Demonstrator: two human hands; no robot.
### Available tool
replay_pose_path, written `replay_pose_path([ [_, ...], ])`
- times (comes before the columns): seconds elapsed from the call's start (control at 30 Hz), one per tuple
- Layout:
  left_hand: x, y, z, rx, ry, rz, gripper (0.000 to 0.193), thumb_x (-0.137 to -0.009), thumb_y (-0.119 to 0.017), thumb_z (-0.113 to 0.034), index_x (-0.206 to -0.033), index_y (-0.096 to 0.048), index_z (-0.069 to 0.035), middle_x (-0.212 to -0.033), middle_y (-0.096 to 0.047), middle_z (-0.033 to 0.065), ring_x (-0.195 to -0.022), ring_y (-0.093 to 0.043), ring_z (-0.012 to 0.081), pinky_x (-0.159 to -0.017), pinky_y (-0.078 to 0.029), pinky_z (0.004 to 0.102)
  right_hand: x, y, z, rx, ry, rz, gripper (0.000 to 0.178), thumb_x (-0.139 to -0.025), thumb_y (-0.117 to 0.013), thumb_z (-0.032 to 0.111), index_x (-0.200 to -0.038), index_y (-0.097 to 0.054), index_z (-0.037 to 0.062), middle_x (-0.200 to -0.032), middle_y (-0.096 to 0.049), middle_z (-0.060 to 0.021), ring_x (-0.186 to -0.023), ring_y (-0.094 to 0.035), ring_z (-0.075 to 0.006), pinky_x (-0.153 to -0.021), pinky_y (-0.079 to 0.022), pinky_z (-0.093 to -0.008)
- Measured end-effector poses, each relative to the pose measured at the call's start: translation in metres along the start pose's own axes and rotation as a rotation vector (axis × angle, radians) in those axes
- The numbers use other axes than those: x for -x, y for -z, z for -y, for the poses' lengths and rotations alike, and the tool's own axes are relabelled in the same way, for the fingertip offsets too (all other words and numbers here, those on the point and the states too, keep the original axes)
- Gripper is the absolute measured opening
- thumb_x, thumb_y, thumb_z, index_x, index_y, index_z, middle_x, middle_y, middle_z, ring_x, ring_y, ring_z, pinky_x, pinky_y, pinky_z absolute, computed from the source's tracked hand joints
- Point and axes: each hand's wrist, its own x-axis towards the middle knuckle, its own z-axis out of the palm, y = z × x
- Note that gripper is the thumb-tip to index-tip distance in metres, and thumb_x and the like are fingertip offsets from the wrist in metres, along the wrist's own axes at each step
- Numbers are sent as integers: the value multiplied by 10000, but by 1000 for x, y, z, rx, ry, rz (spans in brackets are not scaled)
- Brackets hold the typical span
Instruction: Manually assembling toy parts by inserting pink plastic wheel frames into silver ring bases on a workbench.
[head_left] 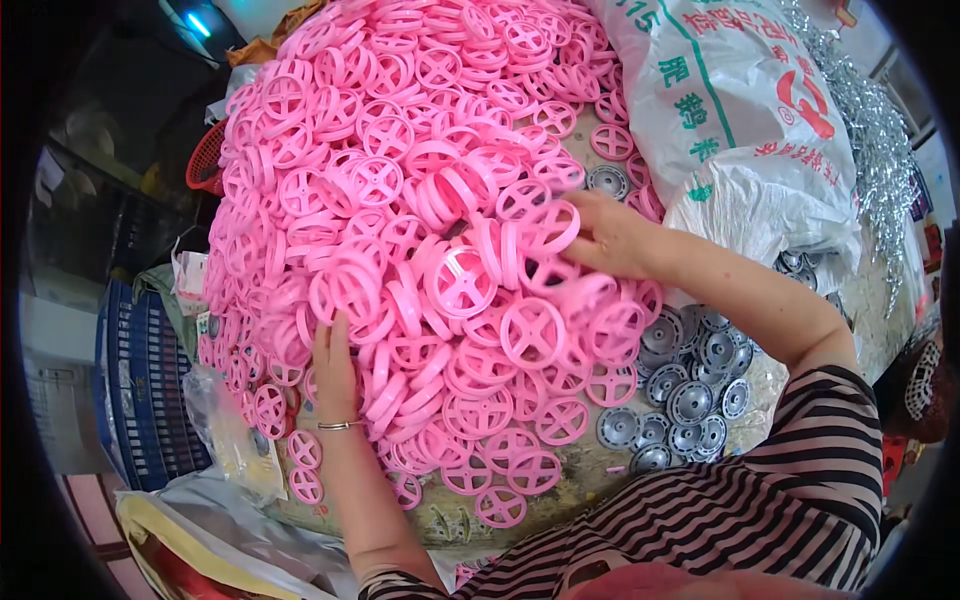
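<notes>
From here: pink wheels [463, 284] heaped on tabletop [572, 478]. L hand [335, 375] loosely open at pile's near-left; R hand [612, 237] curled by wheels, can't tell if gripping. Best cup gently, w/ grey discs [690, 403] kept separate.

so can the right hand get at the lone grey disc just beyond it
Probably yes: the grey disc lies just beyond the right hand, its face mostly uncovered, with pink wheels beside it.
</notes>
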Motion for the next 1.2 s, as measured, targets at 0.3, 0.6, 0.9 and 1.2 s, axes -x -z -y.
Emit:
replay_pose_path([
  [0.3,18,-17,-19,-253,-206,189,242,-935,-539,-169,-1094,-576,10,-1014,-570,80,-958,-515,175,-889,-388,289,30,26,53,-130,116,98,234,-833,-624,190,-1025,-668,65,-1153,-575,-141,-1045,-565,-300,-919,-442,-382],
  [0.6,11,-27,-35,-258,-317,207,552,-930,-501,-152,-1427,-315,1,-1435,-383,161,-1328,-359,240,-1094,-251,324,-92,14,-102,622,98,-83,381,-922,-491,314,-1266,-556,164,-1257,-533,-114,-1104,-508,-311,-946,-430,-401],
  [0.9,-7,-28,-34,-195,-225,328,523,-982,-440,-317,-1391,-386,5,-1435,-394,154,-1344,-340,243,-1101,-248,334,-166,-5,-63,69,-152,285,793,-833,-323,735,-1319,-508,136,-1252,-567,-189,-1194,-509,-350,-1010,-375,-369],
  [1.2,8,-44,-48,-166,-183,398,466,-945,-538,-288,-1314,-501,-6,-1268,-570,132,-1186,-502,170,-1014,-357,291,-111,-14,-19,-87,-431,258,742,-814,-474,674,-1266,-567,94,-1190,-602,-187,-1120,-568,-288,-981,-398,-342],
])
